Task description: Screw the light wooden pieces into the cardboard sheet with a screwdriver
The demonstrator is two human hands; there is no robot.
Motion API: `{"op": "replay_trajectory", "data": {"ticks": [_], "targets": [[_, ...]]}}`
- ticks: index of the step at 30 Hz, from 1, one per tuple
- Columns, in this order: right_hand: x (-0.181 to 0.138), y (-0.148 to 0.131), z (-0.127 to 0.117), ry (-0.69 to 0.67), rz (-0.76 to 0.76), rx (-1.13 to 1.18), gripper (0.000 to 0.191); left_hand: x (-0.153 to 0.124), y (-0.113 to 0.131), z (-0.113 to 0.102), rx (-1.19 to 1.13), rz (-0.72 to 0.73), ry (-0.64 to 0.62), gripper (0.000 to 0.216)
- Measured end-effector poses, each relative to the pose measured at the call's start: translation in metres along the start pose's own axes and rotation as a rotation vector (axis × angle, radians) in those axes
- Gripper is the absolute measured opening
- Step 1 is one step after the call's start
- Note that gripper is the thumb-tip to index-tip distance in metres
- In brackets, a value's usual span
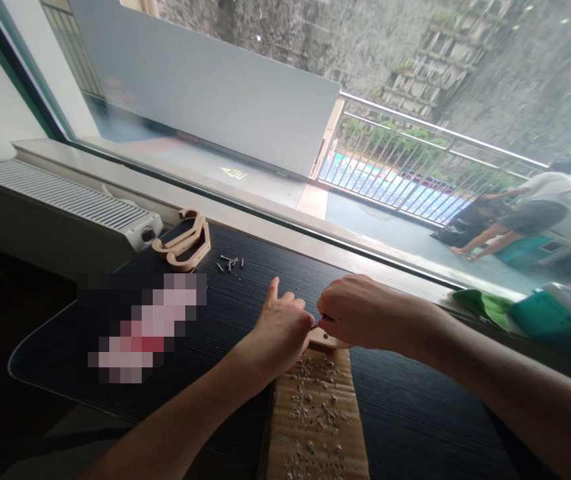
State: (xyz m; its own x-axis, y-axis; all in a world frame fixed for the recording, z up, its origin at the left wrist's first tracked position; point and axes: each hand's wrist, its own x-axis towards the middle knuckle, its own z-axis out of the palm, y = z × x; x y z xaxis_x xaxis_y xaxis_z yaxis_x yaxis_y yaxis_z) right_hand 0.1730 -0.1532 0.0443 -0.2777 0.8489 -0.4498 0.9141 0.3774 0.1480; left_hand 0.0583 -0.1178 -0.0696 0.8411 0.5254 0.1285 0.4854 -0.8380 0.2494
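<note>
My left hand (282, 327) and my right hand (360, 312) meet at the far end of a cardboard sheet (315, 420) strewn with pale wood shavings. Between them lies a small wooden piece (326, 341), mostly hidden by the hands. My left hand is curled with the index finger raised and presses on the piece. My right hand is closed in a fist right above it; what the fingers pinch is hidden. Everything rests on a dark ribbed mat (215, 313).
Curved wooden parts (184, 241) are stacked at the mat's far left corner, with several small screws (230, 263) beside them. A white radiator (60, 200) runs along the left. Green and teal cloth (530, 310) lies at the right on the window sill. A blurred patch covers something on the mat.
</note>
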Motion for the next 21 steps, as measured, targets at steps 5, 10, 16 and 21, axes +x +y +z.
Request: {"op": "replay_trajectory", "data": {"ticks": [5,10,16,21], "targets": [[0.001,0.003,0.000,-0.004,-0.021,-0.016,0.022,-0.003,-0.002,-0.015,-0.065,-0.024,-0.050,0.013],[0.003,0.002,-0.005,-0.066,-0.034,-0.045,0.019,-0.004,-0.003,-0.015,-0.074,-0.021,-0.050,0.020],[0.005,-0.005,-0.005,-0.035,-0.046,-0.049,0.017,-0.001,0.006,-0.007,-0.109,-0.033,-0.028,0.028],[0.002,-0.005,-0.005,-0.030,-0.049,-0.036,0.019,0.002,0.013,-0.007,-0.040,-0.068,-0.013,0.026]]}}
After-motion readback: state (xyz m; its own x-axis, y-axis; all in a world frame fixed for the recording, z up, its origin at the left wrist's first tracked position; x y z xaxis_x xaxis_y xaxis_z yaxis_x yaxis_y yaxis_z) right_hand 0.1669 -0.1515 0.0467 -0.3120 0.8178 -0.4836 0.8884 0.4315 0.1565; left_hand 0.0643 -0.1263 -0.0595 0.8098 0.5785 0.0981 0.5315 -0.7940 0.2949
